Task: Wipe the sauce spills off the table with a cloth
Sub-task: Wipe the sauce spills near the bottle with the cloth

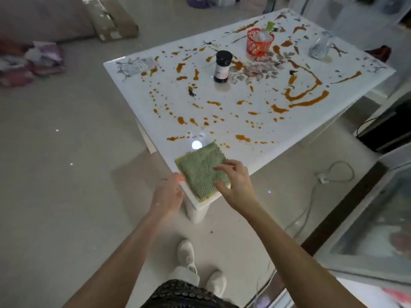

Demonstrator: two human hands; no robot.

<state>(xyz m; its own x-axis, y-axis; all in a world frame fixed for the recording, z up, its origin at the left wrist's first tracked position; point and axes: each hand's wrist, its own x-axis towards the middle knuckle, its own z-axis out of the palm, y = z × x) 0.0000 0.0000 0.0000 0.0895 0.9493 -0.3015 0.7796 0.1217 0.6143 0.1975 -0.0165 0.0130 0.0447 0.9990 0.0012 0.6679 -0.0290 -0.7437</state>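
A green woven cloth point(201, 170) lies flat on the near corner of the white table point(278, 130). Orange sauce spills point(309, 101) cover most of the tabletop in streaks and drops. My right hand point(235, 183) rests its fingertips on the cloth's right edge, fingers spread. My left hand point(168, 195) is beside the table corner at the cloth's left edge, fingers apart, touching or nearly touching it; whether it pinches the cloth is unclear.
On the table stand a dark jar point(223, 66), a red mesh basket point(259, 42) and a clear glass jug point(320, 46). A white cable with plug point(323, 178) lies on the floor right. A glass-fronted cabinet point(378, 230) stands at the right.
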